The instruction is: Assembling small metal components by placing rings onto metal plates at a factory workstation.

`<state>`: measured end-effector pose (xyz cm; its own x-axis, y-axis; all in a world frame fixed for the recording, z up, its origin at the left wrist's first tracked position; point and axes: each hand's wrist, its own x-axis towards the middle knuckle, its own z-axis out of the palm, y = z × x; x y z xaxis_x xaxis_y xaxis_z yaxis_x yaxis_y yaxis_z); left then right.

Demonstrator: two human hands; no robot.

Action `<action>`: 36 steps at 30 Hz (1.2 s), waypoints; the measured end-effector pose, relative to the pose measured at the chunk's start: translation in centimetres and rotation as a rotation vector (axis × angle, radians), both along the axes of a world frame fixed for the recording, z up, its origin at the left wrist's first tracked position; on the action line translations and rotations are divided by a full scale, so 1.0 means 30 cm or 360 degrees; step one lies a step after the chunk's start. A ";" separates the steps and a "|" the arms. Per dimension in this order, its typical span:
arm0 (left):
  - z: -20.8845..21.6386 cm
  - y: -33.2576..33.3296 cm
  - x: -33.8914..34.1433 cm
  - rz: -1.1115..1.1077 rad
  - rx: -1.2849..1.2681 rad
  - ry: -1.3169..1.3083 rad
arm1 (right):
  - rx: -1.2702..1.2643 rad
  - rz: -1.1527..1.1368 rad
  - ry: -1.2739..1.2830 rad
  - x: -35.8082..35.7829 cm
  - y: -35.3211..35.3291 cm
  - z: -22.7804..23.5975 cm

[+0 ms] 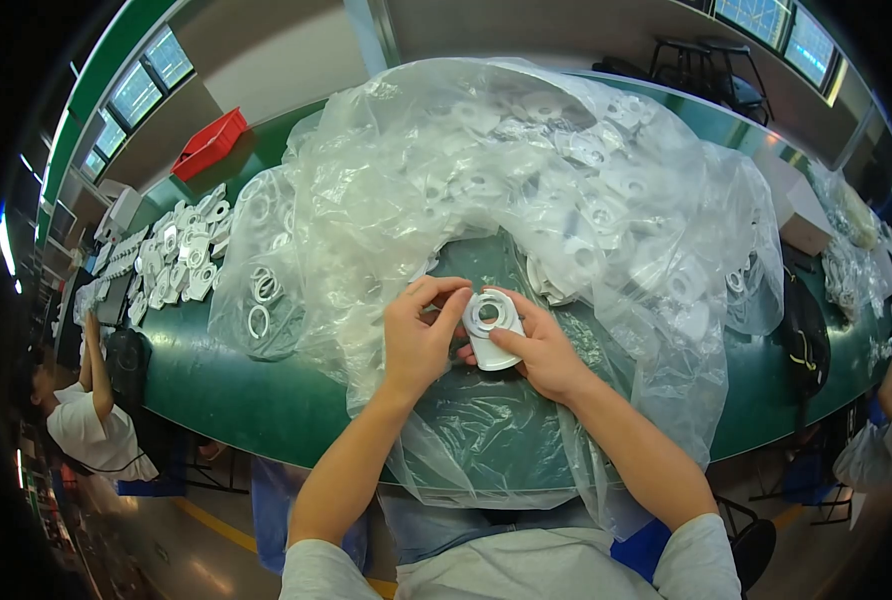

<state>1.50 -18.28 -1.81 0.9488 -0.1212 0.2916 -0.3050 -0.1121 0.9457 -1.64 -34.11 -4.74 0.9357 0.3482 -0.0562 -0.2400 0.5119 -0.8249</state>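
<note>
A white plastic part (498, 354) with a round ring and a hole at one end is in my right hand (551, 352). The thumb lies over its face and the other fingers wrap round its side and underneath. My left hand (419, 335) is closed beside the part's left edge, thumb and forefinger pinched together at the ring. What lies between those fingertips, if anything, is too small or hidden to make out. Beyond both hands, a large clear plastic bag (366, 180) spreads over the table, holding many similar white parts (596, 215).
Loose white parts (181, 245) are heaped on the green table (206, 375) at the left, near a red bin (210, 143). A cardboard box (804, 215) and a black bag (804, 335) are at the right. Another person (96, 415) sits at the far left.
</note>
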 end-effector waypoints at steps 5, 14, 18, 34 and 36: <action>-0.018 0.032 0.022 0.0018 0.0038 0.0100 | 0.0002 0.0015 0.0001 -0.010 -0.002 0.033; 0.011 0.036 0.021 -0.0299 -0.0013 0.0353 | -0.0069 -0.0045 -0.0097 -0.005 0.000 0.010; -0.011 0.049 0.031 -0.0367 -0.0137 0.0512 | -0.0103 0.0069 -0.0020 -0.013 0.005 0.033; -0.011 0.025 0.008 -0.0362 -0.0023 0.0149 | -0.0335 -0.0206 -0.0135 -0.016 0.002 0.024; 0.020 0.026 0.012 -0.0254 0.0247 -0.0253 | -0.0449 -0.0162 -0.0185 -0.023 0.005 0.039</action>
